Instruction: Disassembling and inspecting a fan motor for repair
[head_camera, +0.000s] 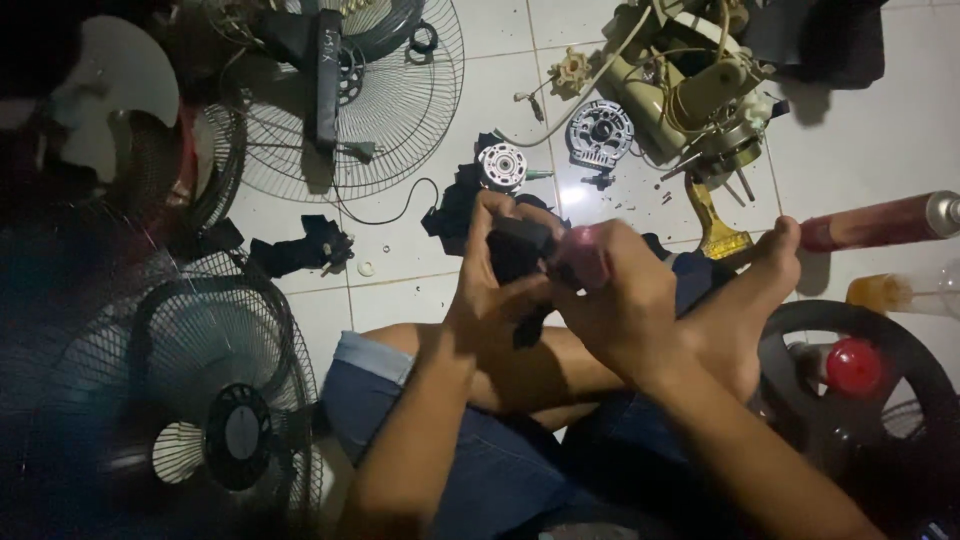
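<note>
Over the lap, the left hand (490, 275) is clamped around a black part (518, 250), while the right hand (620, 300), touching from the right, grips a reddish tool (585, 255) pointing left into it.

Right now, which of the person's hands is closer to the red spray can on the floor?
Right. The right hand is beside the left, on the side toward the red spray can lying at the far right. The left hand is farther from it, gripping a black part.
</note>
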